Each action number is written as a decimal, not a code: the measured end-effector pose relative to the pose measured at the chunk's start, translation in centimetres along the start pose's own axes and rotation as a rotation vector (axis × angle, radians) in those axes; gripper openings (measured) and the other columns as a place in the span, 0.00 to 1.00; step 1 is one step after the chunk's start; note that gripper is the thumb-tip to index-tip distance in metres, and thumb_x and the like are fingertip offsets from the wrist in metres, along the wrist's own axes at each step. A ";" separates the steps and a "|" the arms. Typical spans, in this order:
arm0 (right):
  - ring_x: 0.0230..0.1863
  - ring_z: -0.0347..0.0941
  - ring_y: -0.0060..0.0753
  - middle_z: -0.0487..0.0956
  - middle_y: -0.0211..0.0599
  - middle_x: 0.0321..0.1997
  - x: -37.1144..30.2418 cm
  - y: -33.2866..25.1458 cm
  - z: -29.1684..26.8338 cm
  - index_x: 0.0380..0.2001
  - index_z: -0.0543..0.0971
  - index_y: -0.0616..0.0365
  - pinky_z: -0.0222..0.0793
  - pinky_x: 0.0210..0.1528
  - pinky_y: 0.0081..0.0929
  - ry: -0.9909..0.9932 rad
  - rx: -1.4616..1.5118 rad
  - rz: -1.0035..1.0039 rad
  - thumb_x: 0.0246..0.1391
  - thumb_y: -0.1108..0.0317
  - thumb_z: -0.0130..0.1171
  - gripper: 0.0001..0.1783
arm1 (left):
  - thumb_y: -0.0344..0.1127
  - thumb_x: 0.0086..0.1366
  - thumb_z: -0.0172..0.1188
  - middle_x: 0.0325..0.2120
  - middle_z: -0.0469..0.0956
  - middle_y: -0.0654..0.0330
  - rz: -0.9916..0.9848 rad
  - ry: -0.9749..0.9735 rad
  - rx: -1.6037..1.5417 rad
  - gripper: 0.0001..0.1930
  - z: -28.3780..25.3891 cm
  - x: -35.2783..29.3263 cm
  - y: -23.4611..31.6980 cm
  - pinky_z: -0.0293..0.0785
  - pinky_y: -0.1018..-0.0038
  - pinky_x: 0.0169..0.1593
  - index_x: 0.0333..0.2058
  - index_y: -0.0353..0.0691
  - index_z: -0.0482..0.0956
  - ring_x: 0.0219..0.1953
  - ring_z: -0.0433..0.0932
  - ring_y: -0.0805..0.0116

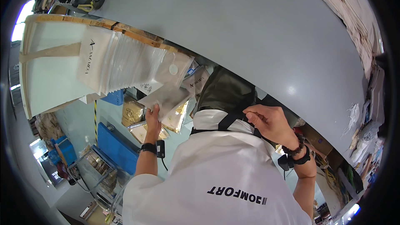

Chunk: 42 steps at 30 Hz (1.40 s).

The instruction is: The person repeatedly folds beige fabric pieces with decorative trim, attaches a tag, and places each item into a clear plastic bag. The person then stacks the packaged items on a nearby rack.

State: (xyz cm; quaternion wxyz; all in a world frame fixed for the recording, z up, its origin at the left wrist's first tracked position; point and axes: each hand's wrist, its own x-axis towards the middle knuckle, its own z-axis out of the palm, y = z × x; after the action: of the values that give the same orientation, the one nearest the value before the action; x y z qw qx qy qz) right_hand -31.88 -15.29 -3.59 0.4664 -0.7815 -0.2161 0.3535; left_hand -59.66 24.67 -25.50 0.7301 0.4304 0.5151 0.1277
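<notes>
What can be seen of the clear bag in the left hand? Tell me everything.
The clear bag is a flat, translucent plastic pouch, frosted-looking and seemingly empty. It lies tilted, pinched at its lower edge by the left hand, thumb on top. Its upper end reaches toward the fanned stack of similar bags lying on the white table, but whether they touch is unclear. A round white sticker sits on a bag just above it.

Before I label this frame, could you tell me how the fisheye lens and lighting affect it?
Head view: the grey table edge bows strongly; black vignette rings the rim; a glare spot sits on the table; the window at far left is blown out; the left hand and clear packets stay sharp.
</notes>
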 end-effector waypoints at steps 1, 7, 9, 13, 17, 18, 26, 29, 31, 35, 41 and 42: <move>0.23 0.78 0.33 0.84 0.43 0.30 0.0 0.1 0.0 0.45 0.85 0.63 0.74 0.29 0.26 0.003 0.008 0.029 0.65 0.70 0.65 0.09 | 0.29 0.72 0.65 0.51 0.81 0.58 0.054 -0.008 0.049 0.18 0.2 1.1 -0.6 0.79 0.70 0.55 0.57 0.33 0.75 0.51 0.81 0.68; 0.23 0.77 0.31 0.84 0.41 0.30 0.0 0.0 0.0 0.45 0.85 0.64 0.73 0.29 0.26 -0.028 -0.037 0.056 0.66 0.69 0.64 0.09 | 0.48 0.74 0.63 0.60 0.78 0.54 0.121 0.002 0.285 0.25 7.6 13.2 -3.7 0.73 0.66 0.62 0.63 0.41 0.78 0.60 0.77 0.62; 0.23 0.76 0.30 0.85 0.40 0.31 -0.2 -0.5 -0.4 0.45 0.85 0.64 0.73 0.29 0.26 -0.003 -0.014 0.053 0.67 0.69 0.64 0.09 | 0.52 0.75 0.59 0.65 0.75 0.50 0.397 -0.085 0.753 0.27 9.6 16.5 -5.4 0.67 0.62 0.68 0.65 0.42 0.76 0.65 0.73 0.56; 0.24 0.78 0.34 0.85 0.41 0.32 -0.8 -1.4 -1.9 0.44 0.85 0.63 0.74 0.29 0.27 0.050 -0.026 0.123 0.67 0.69 0.64 0.09 | 0.51 0.77 0.55 0.67 0.71 0.48 0.628 -0.160 1.123 0.26 9.9 20.0 -8.2 0.59 0.58 0.74 0.64 0.40 0.76 0.71 0.66 0.49; 0.27 0.80 0.43 0.85 0.44 0.33 -0.6 -1.2 -6.3 0.43 0.86 0.62 0.76 0.32 0.32 0.232 -0.117 -0.107 0.67 0.69 0.63 0.08 | 0.40 0.77 0.57 0.61 0.78 0.50 0.708 -0.217 0.759 0.21 9.7 20.1 -5.5 0.72 0.65 0.65 0.61 0.33 0.77 0.62 0.76 0.56; 0.27 0.80 0.44 0.84 0.45 0.32 -0.1 -0.7 -8.3 0.43 0.86 0.62 0.76 0.32 0.33 0.337 -0.168 -0.116 0.67 0.68 0.63 0.09 | 0.33 0.75 0.58 0.58 0.79 0.50 0.663 -0.152 0.662 0.18 9.4 19.4 -2.6 0.73 0.64 0.63 0.60 0.31 0.77 0.60 0.77 0.57; 0.32 0.83 0.50 0.85 0.48 0.31 7.9 7.2 -31.0 0.42 0.86 0.60 0.77 0.37 0.39 1.071 -0.473 -0.025 0.66 0.59 0.61 0.15 | 0.18 0.71 0.50 0.46 0.77 0.55 1.306 0.086 0.642 0.11 20.3 4.2 16.5 0.75 0.70 0.54 0.47 0.33 0.78 0.47 0.78 0.62; 0.37 0.84 0.52 0.86 0.47 0.34 10.5 9.8 -38.5 0.42 0.86 0.59 0.78 0.43 0.42 1.243 -0.564 -0.071 0.63 0.61 0.61 0.14 | 0.18 0.72 0.52 0.47 0.77 0.55 1.352 -0.192 0.662 0.10 28.5 1.3 19.8 0.75 0.72 0.53 0.46 0.32 0.79 0.46 0.77 0.64; 0.39 0.84 0.51 0.87 0.46 0.37 12.2 10.9 -42.6 0.43 0.87 0.58 0.78 0.45 0.41 1.335 -0.615 -0.075 0.62 0.61 0.62 0.13 | 0.19 0.72 0.55 0.45 0.78 0.54 1.292 -0.368 0.658 0.07 34.9 0.1 20.6 0.75 0.73 0.50 0.45 0.32 0.80 0.44 0.77 0.65; 0.47 0.82 0.51 0.85 0.45 0.46 14.2 12.5 -48.0 0.45 0.87 0.56 0.77 0.51 0.42 1.420 -0.628 -0.034 0.61 0.61 0.63 0.14 | 0.20 0.70 0.58 0.38 0.80 0.56 1.400 -0.649 0.755 0.06 46.9 -2.4 21.6 0.75 0.74 0.45 0.44 0.33 0.81 0.39 0.78 0.66; 0.47 0.82 0.49 0.85 0.42 0.47 14.6 13.0 -50.8 0.37 0.90 0.53 0.77 0.51 0.42 1.305 -0.444 0.129 0.57 0.59 0.70 0.11 | 0.21 0.69 0.60 0.34 0.82 0.57 1.391 -0.964 0.694 0.07 61.0 -6.2 19.7 0.75 0.75 0.41 0.43 0.35 0.84 0.35 0.78 0.68; 0.46 0.82 0.49 0.85 0.42 0.46 14.5 12.9 -51.0 0.37 0.90 0.53 0.77 0.50 0.42 1.326 -0.441 0.091 0.57 0.59 0.70 0.11 | 0.21 0.69 0.60 0.34 0.83 0.57 1.389 -0.999 0.707 0.07 62.9 -6.7 19.3 0.75 0.75 0.40 0.43 0.35 0.84 0.35 0.78 0.68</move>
State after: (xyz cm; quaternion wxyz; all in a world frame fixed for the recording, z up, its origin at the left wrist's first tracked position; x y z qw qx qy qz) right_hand 16.20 -41.02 -4.02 0.3151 -0.9171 0.0800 -0.2308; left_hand -3.41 0.67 -0.33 0.4534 0.8454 -0.2242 0.1717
